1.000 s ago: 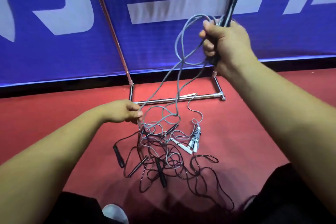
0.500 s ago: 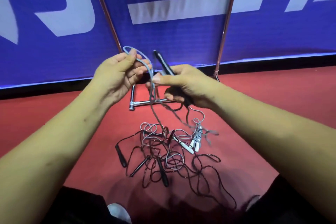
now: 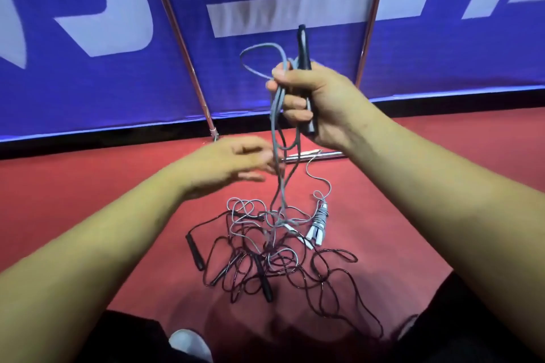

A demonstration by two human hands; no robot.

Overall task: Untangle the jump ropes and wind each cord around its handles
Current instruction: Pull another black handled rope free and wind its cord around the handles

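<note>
Two hands were in view. Our right hand (image 3: 318,103) was raised in front of the banner (image 3: 88,82), with the fingers curled tight round the black handles (image 3: 303,47), which stood upright. The same grip pinned several strands of grey cord (image 3: 275,127) against them. One loop (image 3: 259,50) of that cord stuck out above the fist, to the left. The rest hung from the fist down into the pile (image 3: 265,244).

Our left hand (image 3: 227,165) was lower, just left of the hanging strands, with its fingers straight and loosely spread and the fingertips at the cord. Motion blur meant we could not tell if they touched it. The hand gripped nothing we could see.

The pile lay on the red floor (image 3: 88,186) between our knees, grey and thin black cord tangled together. One floor handle (image 3: 194,247) sat at its left edge, and more black ones lay near the front. Just right of the tangle lay a white bundle (image 3: 320,224), its cord wound round its handles.

Behind the pile, a metal bar (image 3: 312,155) lay on the floor. Two slanted poles (image 3: 182,47) rose in front of the banner. A white shoe (image 3: 190,343) showed at the bottom edge.
</note>
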